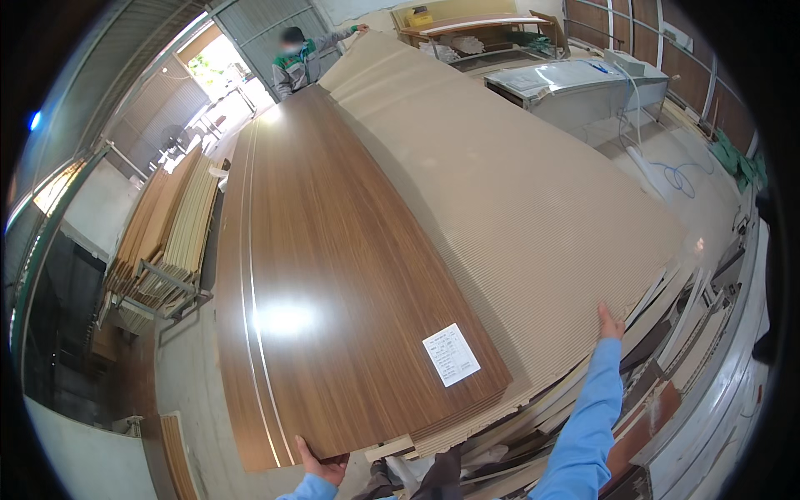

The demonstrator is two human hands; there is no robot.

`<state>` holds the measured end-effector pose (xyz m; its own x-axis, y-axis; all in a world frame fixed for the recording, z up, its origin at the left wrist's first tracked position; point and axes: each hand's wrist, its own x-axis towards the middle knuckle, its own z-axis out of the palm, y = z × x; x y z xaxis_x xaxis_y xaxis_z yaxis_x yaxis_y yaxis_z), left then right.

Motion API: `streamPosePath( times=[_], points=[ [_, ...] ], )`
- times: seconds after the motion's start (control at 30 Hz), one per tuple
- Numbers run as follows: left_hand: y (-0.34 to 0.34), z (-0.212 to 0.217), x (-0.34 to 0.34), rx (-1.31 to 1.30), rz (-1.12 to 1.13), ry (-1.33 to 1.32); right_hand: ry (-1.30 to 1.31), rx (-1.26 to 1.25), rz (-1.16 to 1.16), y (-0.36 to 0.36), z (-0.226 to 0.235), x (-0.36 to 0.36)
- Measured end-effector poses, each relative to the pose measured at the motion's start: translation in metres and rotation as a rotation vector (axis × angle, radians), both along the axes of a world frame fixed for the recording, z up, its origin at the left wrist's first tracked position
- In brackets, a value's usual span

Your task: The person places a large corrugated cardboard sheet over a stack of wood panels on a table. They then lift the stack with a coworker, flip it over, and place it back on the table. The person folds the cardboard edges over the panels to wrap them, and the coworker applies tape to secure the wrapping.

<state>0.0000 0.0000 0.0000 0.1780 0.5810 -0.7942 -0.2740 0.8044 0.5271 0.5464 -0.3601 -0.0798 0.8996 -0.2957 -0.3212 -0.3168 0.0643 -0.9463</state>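
Observation:
A long brown wood-grain panel (333, 242), with two thin metallic strips along its left side and a white printed label (451, 355), lies on a stack. My left hand (321, 465) grips its near edge, thumb on top and fingers underneath. To its right, a large corrugated cardboard sheet (533, 192) stretches away and partly overlaps the panel's right side. My right hand (611, 323) holds the sheet at its near right edge; some of the fingers are hidden. At the far end, a person (293, 62) raises a corner of the sheet with one hand.
More panels (167, 225) lean on a metal rack at left. A metal-clad worktable (575, 83) stands at back right, near a blue hose (679, 179) on the floor. Strips and offcuts (667, 350) crowd the right side. A shelf (475, 33) stands at the back.

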Motion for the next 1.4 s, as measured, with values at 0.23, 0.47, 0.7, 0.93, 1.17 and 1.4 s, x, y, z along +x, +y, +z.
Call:
streamPosePath(
  times=[0.23,0.47,0.7,0.93,1.17,1.4],
  points=[
    [-0.003,0.006,0.002,-0.040,0.045,0.055,-0.133,-0.002,0.001,-0.017,-0.022,0.001],
    [-0.002,0.034,-0.003,0.051,-0.003,0.018,-0.068,-0.041,-0.095,-0.001,-0.023,-0.002],
    [-0.006,0.021,0.001,0.027,-0.011,0.004,-0.122,-0.002,-0.121,-0.009,-0.031,-0.010],
    [0.000,0.004,0.000,-0.015,0.024,-0.004,-0.072,-0.084,-0.019,-0.012,-0.029,0.007],
    [0.001,0.002,-0.001,-0.021,0.037,0.014,-0.003,-0.075,-0.050,-0.009,-0.025,0.003],
    [-0.001,0.006,0.002,-0.010,0.019,0.022,-0.137,-0.014,-0.081,-0.003,-0.025,-0.001]
  ],
)
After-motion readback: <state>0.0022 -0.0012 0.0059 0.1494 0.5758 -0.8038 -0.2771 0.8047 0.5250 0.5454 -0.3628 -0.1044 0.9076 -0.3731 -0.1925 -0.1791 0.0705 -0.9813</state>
